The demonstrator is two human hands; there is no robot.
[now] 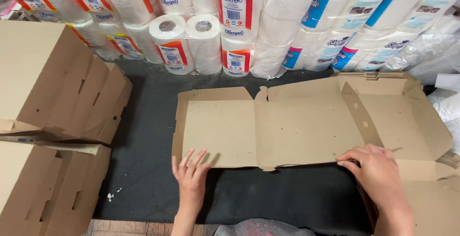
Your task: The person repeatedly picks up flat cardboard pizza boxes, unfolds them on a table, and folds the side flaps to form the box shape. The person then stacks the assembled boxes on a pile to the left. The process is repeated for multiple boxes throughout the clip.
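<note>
The stacked cardboard boxes [43, 121] at nine o'clock run off the left edge. The wrapped paper rolls [239, 20] at twelve o'clock are cut by the top edge. The right hand [378, 178] covers part of the flat cardboard sheet's [297, 121] near flap. Both forearms leave the frame at six o'clock.

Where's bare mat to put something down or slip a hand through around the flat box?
Bare black mat lies between the folded box stack and the flat cardboard blank, and along the near edge between the left hand and right hand. A narrow strip runs before the toilet paper packs. The right side is crowded with cardboard.
</note>
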